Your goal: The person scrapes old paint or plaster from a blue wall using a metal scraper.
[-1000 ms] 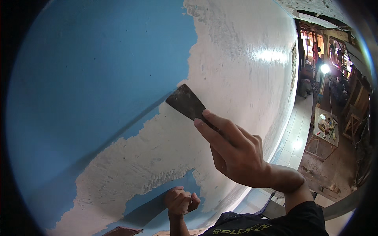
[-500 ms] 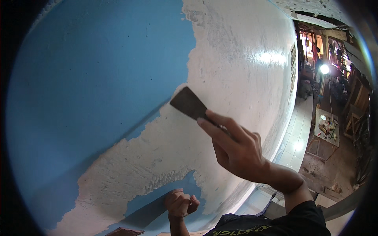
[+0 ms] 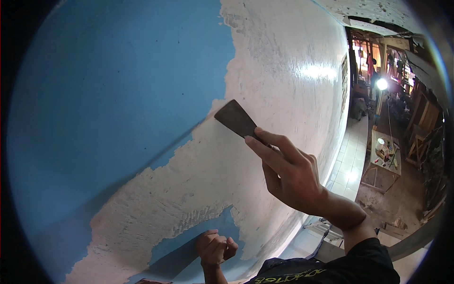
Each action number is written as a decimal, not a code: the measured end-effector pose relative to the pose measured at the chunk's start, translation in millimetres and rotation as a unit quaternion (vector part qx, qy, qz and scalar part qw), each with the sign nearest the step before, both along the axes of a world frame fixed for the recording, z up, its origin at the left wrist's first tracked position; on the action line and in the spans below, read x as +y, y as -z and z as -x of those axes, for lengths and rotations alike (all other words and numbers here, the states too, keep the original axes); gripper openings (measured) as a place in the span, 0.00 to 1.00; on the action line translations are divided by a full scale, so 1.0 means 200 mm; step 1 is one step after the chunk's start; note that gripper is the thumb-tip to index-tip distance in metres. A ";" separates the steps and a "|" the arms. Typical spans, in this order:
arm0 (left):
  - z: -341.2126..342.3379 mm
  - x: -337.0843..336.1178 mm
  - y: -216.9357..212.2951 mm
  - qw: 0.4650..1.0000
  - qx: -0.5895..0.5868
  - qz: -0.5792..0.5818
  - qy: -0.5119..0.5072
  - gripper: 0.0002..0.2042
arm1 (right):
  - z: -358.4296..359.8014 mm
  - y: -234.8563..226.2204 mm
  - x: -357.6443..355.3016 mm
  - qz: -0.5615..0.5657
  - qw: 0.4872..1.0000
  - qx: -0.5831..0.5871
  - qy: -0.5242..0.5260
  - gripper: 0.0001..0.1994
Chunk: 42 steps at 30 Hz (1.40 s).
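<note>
My right hand [image 3: 295, 177] is closed around the handle of a putty knife [image 3: 235, 119]. The knife's wide, dark metal blade points up and to the left. Its tip is over the edge where blue paint [image 3: 123, 94] meets the pale, scraped part of the wall [image 3: 279, 80]; whether it touches the surface I cannot tell. Lower down, my left hand [image 3: 215, 247] is curled into a fist in front of a patch of blue paint [image 3: 177, 248]. Nothing sticks out of that fist, though its palm side is hidden.
The wall fills most of the view, with a ragged paint edge across it. Far right, a small table [image 3: 382, 161] holds several tools, near a bright lamp [image 3: 381, 84]. White floor tiles [image 3: 347, 173] run along the wall's foot. A reddish-brown object [image 3: 150, 281] shows at the lower edge.
The putty knife and my right hand have shifted slightly right and up, away from the blue edge. My left hand stays curled, almost in place. The view has turned a little.
</note>
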<state>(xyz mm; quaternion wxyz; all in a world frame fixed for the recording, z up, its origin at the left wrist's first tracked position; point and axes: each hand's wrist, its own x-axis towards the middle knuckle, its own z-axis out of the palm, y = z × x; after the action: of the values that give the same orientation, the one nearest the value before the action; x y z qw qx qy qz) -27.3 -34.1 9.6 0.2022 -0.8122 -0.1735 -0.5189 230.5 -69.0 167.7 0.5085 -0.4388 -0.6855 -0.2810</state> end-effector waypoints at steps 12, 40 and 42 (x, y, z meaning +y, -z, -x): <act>-0.01 -0.01 0.00 1.000 -0.014 0.019 0.012 0.11 | -0.02 -0.06 0.04 -0.011 1.000 0.022 0.017 0.22; 0.00 -0.01 0.01 1.000 -0.016 0.005 0.007 0.12 | -0.01 -0.19 0.03 -0.032 0.998 -0.013 0.045 0.22; -0.01 0.00 0.02 1.000 -0.021 0.009 0.014 0.12 | 0.00 -0.17 0.02 -0.027 0.999 -0.016 0.044 0.23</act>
<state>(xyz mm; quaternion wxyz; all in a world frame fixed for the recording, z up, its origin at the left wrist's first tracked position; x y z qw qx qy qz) -26.0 -34.9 6.3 0.1835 -0.8052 -0.1710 -0.5374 231.4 -64.8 201.7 0.4961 -0.4497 -0.6662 -0.3284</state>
